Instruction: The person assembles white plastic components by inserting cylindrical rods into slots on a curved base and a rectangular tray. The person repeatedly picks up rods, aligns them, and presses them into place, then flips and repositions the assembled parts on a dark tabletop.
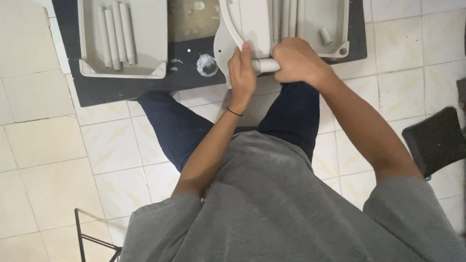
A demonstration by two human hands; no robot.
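Grey tube gripped by both hands: left, right, at table edge.

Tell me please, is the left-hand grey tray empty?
No, the left-hand grey tray holds several pale rods lying side by side.

A short white tube is held level at the table's near edge, its right end hidden inside a closed fist, its left end pressed by fingers. A curved white panel lies flat just at 12 o'clock of the tube, touching it; its arc is swept from 12 toward 7 o'clock.
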